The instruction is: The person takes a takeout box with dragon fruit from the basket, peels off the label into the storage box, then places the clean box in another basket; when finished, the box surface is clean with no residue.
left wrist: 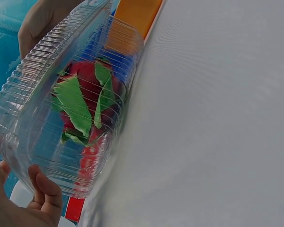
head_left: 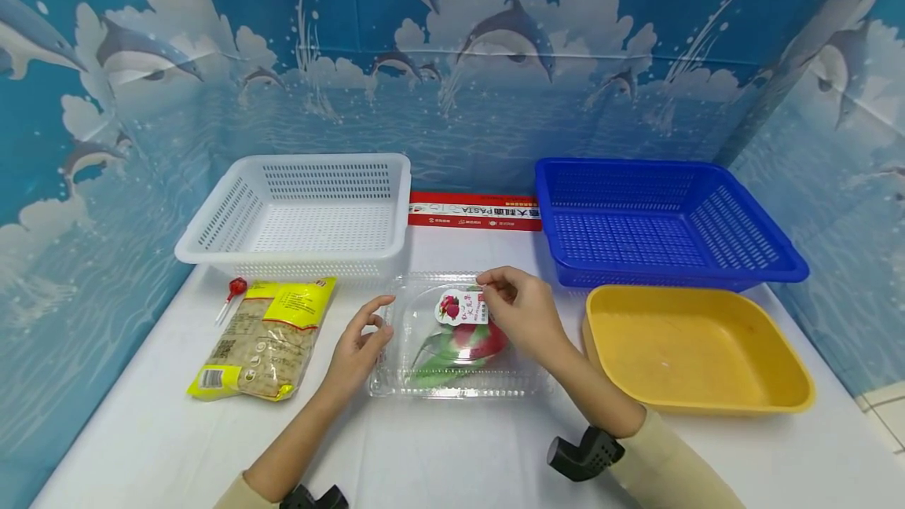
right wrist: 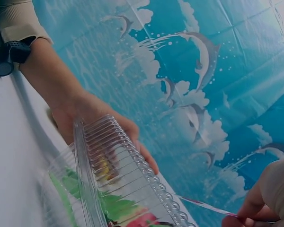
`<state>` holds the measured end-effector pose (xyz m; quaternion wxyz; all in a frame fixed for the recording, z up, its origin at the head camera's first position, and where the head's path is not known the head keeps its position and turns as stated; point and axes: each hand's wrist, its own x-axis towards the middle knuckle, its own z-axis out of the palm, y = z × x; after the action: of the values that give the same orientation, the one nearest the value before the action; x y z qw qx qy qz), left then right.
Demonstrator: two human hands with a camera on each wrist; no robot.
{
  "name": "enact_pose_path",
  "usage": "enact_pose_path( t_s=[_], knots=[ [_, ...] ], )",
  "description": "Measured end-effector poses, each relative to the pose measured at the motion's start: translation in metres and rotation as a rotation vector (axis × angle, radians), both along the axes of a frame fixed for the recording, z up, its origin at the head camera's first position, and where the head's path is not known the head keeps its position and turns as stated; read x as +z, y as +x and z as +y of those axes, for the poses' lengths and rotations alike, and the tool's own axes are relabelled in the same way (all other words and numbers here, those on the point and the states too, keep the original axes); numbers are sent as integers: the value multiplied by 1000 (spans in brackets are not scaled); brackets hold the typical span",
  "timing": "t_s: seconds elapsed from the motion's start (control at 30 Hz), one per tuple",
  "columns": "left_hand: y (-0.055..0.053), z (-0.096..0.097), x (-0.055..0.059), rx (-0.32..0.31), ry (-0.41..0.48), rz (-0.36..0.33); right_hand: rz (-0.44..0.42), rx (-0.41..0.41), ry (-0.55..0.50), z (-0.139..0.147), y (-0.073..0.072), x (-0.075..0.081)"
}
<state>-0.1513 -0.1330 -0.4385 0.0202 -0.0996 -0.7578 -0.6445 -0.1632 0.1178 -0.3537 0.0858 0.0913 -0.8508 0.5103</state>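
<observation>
A clear plastic clamshell box (head_left: 463, 387) lies on the white table in front of me. Inside it, a red dragon fruit with green leaf-like scales (left wrist: 87, 90) shows through the plastic. My right hand (head_left: 529, 319) is over the lid's right part, thumb and fingertips pinching the right end of a white label (head_left: 467, 309) with a dragon fruit picture. From the right wrist, the label appears edge-on as a thin strip between box and fingers. At the box's left side, my left hand (head_left: 357, 348) rests its loosely bent fingers against the edge.
A white basket (head_left: 321, 265) and a blue basket (head_left: 672, 277) stand at the back, with a red pasta box (head_left: 474, 210) between them. To the right sits a yellow tub (head_left: 696, 407). A yellow bag of dried noodles (head_left: 272, 340) and a red lollipop (head_left: 236, 287) lie left.
</observation>
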Motion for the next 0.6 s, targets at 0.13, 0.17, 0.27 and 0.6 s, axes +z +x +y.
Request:
enact_pose_path(
  t_s=[0.13, 0.17, 0.27, 0.6],
  knots=[
    [0, 0, -1, -4, 2, -2, -41, -5, 12, 6, 1, 3],
    [0, 0, -1, -6, 2, -2, -45, -8, 19, 8, 2, 3],
    [0, 0, -1, -11, 3, -2, -45, -20, 42, 14, 3, 5],
    [0, 0, -1, -2, 6, 5, -15, -60, 59, 35, 7, 10]
  ],
)
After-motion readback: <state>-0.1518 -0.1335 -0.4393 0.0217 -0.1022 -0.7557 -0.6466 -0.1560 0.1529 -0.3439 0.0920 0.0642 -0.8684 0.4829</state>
